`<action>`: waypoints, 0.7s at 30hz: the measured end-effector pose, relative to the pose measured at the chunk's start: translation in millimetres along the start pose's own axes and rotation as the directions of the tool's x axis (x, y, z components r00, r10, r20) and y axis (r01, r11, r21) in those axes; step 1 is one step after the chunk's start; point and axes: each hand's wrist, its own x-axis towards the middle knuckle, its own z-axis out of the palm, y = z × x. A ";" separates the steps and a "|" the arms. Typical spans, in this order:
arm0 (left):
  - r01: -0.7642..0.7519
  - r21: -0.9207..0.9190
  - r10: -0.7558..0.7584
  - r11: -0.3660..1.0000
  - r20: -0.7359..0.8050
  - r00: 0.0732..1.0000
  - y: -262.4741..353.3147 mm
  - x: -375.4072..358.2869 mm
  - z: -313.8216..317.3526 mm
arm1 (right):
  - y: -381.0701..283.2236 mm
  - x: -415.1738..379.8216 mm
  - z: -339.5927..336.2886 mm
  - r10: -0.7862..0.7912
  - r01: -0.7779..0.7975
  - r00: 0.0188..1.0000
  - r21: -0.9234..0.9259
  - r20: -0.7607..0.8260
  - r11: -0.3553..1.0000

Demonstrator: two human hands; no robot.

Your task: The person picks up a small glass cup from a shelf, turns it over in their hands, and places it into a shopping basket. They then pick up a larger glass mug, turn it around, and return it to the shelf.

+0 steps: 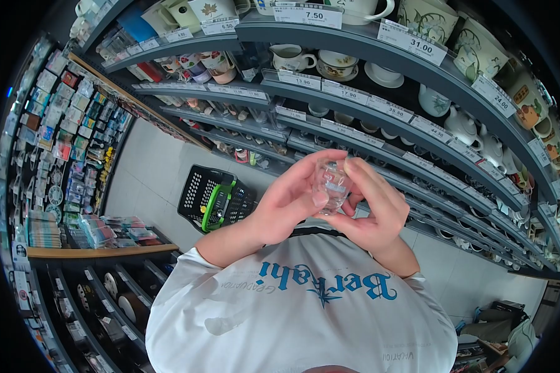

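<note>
Between both hands, in front of my chest, is a small clear drinking glass (333, 185) with faint lettering on its side. My left hand (292, 198) wraps it from the left, thumb pressed on the lower wall and fingers along the far side. From the right, my right hand (374, 202) grips it with fingertips at the top and thumb near the base. Beyond the hands run the shelf edges of the crockery rack, partly covered by my fingers.
Long dark shelves (330, 87) hold teapots, cups and mugs behind price tags (414, 42). A black shopping basket (196, 186) with a green handle (221, 208) stands on the pale floor (137, 180). At left, a wall display (68, 130) carries small packaged goods above a wood-edged counter (106, 250).
</note>
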 end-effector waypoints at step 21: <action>-0.001 -0.072 0.008 0.997 0.099 0.995 7.2 -2.2 -1.1 | -1.8 7.2 2.3 -0.113 0.111 0.993 -0.036 -0.041 0.993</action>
